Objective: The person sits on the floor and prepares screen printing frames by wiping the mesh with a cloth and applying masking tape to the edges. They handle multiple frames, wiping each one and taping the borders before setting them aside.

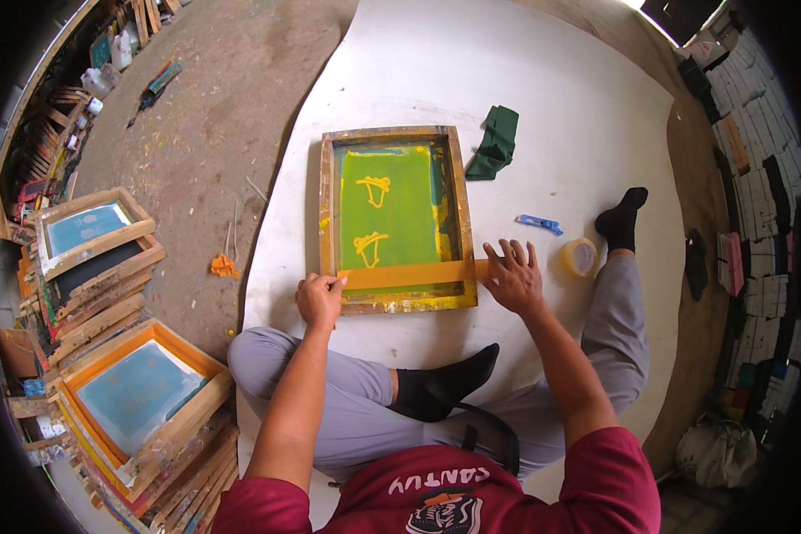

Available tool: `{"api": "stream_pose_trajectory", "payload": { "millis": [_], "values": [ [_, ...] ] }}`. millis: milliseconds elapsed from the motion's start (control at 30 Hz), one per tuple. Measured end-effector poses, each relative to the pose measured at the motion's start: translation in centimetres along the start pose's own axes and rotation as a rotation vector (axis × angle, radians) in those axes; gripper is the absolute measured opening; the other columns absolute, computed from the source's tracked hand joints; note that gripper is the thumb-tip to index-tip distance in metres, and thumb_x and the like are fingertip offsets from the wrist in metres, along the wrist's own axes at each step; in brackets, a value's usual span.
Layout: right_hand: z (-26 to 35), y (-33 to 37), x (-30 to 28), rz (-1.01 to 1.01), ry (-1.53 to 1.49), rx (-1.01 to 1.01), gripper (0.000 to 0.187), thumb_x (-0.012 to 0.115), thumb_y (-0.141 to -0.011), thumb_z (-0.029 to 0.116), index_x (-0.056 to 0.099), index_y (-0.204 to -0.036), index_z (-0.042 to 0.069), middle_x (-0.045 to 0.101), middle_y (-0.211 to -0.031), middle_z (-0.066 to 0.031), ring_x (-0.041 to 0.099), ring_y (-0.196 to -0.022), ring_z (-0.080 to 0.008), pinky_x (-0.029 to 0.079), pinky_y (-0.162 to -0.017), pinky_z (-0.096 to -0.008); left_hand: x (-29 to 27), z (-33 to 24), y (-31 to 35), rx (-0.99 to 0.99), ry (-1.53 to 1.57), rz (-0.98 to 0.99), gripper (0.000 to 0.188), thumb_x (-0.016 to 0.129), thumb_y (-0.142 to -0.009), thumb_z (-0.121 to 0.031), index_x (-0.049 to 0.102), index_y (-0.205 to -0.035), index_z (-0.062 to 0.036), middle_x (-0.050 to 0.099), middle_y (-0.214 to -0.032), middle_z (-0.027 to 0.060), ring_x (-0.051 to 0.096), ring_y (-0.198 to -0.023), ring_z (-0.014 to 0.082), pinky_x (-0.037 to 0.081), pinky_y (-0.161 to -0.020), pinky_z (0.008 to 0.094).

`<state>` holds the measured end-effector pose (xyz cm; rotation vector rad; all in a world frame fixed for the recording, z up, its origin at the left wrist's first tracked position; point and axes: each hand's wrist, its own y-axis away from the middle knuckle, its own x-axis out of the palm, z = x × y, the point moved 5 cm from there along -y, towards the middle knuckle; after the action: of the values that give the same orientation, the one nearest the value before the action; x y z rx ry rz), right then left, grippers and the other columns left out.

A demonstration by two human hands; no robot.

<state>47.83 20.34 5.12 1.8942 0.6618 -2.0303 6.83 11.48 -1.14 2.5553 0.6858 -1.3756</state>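
Observation:
A wooden-framed printing screen (465, 205) lies on the white sheet before me, its mesh green with two yellow outlined shapes. Across its near end runs a strip of brownish-orange tape (409, 274), stretched between my hands. My left hand (319, 298) pinches the strip's left end at the frame's near-left side. At the right side, my right hand (513, 278) has the other end at its thumb, the other fingers spread out. Whether the strip is stuck to the mesh, I cannot tell. A roll of yellowish tape (580, 257) lies right of this hand, near a blue cutter knife (539, 224).
A folded dark green cloth (495, 144) lies beyond the frame's right side. Stacked wooden screens (142, 405) stand at the left, with an orange scrap (225, 266) on the floor nearby. My socked foot (624, 218) rests at the right, and piled bundles (756, 205) line the far right.

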Motion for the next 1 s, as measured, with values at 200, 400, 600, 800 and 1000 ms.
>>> {"api": "stream_pose_trajectory", "payload": {
  "millis": [200,400,600,800,1000],
  "values": [
    [4.2,1.8,1.9,-0.068,0.078,-0.045,0.081,0.040,-0.103,0.068,0.050,-0.156,0.008,0.041,-0.165,-0.0188,0.027,-0.159,-0.0338,0.016,-0.128,-0.0593,0.0,0.0,-0.3,0.022,0.030,-0.002,0.020,0.089,-0.079,-0.023,0.079,-0.079,-0.0055,0.064,-0.077,0.0088,0.065,-0.071,0.0285,0.050,-0.066,0.0428],
    [4.8,2.4,3.2,-0.010,0.025,-0.011,0.080,0.048,-0.100,0.065,0.050,-0.155,0.006,0.037,-0.165,-0.0232,0.030,-0.157,-0.0374,0.023,-0.125,-0.0591,0.3,0.2,-0.3,-0.047,0.044,0.020,0.020,0.089,-0.078,-0.027,0.078,-0.074,-0.0110,0.064,-0.075,0.0055,0.065,-0.078,0.0293,0.051,-0.072,0.0450],
    [-2.0,-1.8,2.1,0.043,-0.068,0.352,0.059,0.069,-0.096,0.045,0.061,-0.146,0.015,0.046,-0.161,-0.0159,0.036,-0.154,-0.0344,0.026,-0.125,-0.0569,0.5,1.0,-0.1,-0.064,0.062,0.027,0.020,0.090,-0.078,-0.025,0.079,-0.077,-0.0086,0.065,-0.077,0.0070,0.065,-0.077,0.0298,0.052,-0.071,0.0446],
    [-14.9,-3.7,6.6,-0.079,0.039,0.577,0.040,0.065,-0.097,0.020,0.064,-0.136,0.009,0.064,-0.140,-0.0138,0.052,-0.139,-0.0350,0.044,-0.112,-0.0506,0.9,0.2,-0.6,-0.061,0.166,0.075,0.021,0.090,-0.079,-0.023,0.080,-0.082,-0.0050,0.066,-0.078,0.0102,0.066,-0.073,0.0302,0.052,-0.068,0.0433],
    [-15.4,-1.9,7.6,0.244,0.057,0.589,0.040,0.062,-0.098,0.018,0.056,-0.136,0.006,0.067,-0.127,-0.0172,0.061,-0.125,-0.0390,0.053,-0.098,-0.0535,0.1,0.6,-0.4,-0.065,0.175,0.049,0.021,0.090,-0.079,-0.023,0.080,-0.081,-0.0037,0.066,-0.077,0.0121,0.068,-0.074,0.0305,0.053,-0.069,0.0419]
  ]
}}
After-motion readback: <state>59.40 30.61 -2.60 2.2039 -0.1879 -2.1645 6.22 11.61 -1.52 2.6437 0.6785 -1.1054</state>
